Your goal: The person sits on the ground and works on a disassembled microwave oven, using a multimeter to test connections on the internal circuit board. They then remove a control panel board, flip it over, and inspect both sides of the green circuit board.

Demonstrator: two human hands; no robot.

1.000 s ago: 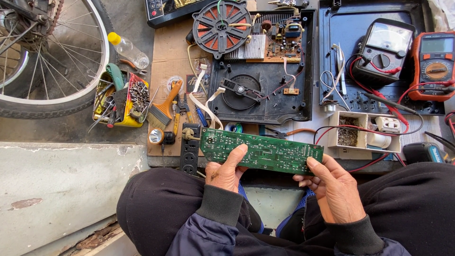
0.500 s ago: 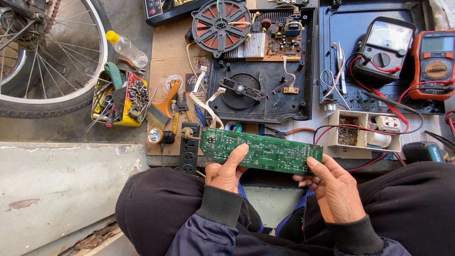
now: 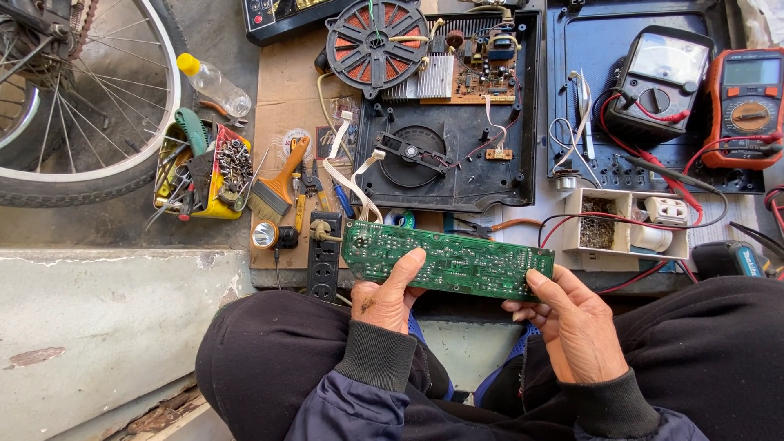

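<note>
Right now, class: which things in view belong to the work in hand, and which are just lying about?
In hand:
green circuit board, gripped by the left hand and right hand
opened appliance base beyond it

Lying about:
bicycle wheel
plastic bottle
yellow parts tray
paintbrush
two multimeters

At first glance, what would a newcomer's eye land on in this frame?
First the long green circuit board, held at low centre by the left hand and right hand. Above it lies an opened black appliance base with a round copper coil at top centre. At top right sit a black analog meter and an orange digital meter; a bicycle wheel fills top left.
</note>
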